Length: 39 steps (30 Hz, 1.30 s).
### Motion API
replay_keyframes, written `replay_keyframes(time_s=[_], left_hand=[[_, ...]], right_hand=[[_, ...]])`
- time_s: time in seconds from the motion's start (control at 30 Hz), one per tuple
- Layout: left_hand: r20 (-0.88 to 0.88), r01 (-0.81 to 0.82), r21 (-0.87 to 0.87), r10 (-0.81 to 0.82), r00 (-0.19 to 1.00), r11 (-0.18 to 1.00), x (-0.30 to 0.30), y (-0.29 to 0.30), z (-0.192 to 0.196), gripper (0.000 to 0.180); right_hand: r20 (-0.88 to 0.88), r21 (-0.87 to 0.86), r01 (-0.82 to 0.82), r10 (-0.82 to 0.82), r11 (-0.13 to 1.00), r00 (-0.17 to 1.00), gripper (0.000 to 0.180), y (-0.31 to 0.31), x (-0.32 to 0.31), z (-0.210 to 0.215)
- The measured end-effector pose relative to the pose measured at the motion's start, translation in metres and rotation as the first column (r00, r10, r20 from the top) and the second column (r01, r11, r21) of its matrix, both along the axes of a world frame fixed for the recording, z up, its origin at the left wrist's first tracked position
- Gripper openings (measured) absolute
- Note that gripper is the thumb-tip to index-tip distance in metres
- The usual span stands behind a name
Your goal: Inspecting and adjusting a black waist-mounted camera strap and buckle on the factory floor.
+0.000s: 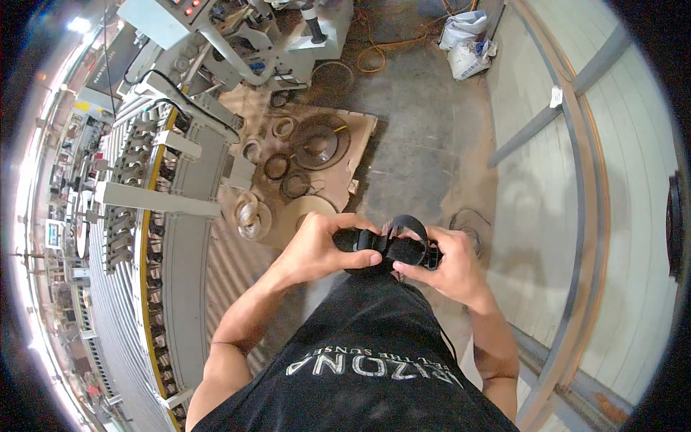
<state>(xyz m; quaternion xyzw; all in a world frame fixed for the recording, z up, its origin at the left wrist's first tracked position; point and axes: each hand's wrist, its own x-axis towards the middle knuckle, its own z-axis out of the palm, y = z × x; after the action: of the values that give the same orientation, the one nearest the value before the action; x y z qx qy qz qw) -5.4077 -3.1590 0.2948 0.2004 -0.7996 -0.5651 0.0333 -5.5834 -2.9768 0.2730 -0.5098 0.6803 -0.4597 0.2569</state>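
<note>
Both my hands meet in front of my waist on a black strap with a buckle [392, 247]. My left hand [317, 245] grips the strap's left end, fingers curled over it. My right hand [446, 263] pinches the buckle end, and a loop of the strap rises between the two hands. Below them is my black shirt with pale lettering [374, 360].
A long grey machine with rollers and a yellow edge [155, 237] runs along my left. Coils of edge banding lie on cardboard [317, 147] on the dusty concrete floor ahead. White sacks [468, 47] stand at the back. A pale panel wall with grey rails [576, 180] lies to the right.
</note>
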Motion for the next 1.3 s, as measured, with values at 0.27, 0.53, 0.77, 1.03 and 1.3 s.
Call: replay_keyframes(time_s=[0.27,0.53,0.77,1.03,1.3], left_hand=[[-0.129,0.138,-0.063,-0.145,0.981,0.988,-0.086,-0.075,-0.003,0.038],[-0.239,0.101,-0.023,-0.103,0.966,0.995,-0.159,-0.154,-0.028,0.045],[-0.300,0.029,-0.054,-0.044,0.953,0.998,-0.184,-0.201,-0.032,0.041],[-0.195,-0.029,0.177,0.064,0.979,0.984,-0.202,-0.225,-0.019,0.041],[-0.138,-0.047,0.012,0.048,0.989,0.999,-0.207,-0.232,-0.025,0.041]], right_hand=[[-0.158,0.203,-0.050,0.083,0.978,0.984,0.041,-0.064,-0.093,0.026],[0.104,0.219,-0.023,0.000,0.975,0.995,0.041,-0.142,-0.178,0.015],[-0.076,0.286,-0.066,0.091,0.956,0.993,0.042,-0.187,-0.228,0.033],[-0.128,0.214,-0.108,0.138,0.971,0.982,0.037,-0.226,-0.246,0.041],[-0.215,0.231,-0.149,0.200,0.961,0.956,0.033,-0.222,-0.260,0.028]])
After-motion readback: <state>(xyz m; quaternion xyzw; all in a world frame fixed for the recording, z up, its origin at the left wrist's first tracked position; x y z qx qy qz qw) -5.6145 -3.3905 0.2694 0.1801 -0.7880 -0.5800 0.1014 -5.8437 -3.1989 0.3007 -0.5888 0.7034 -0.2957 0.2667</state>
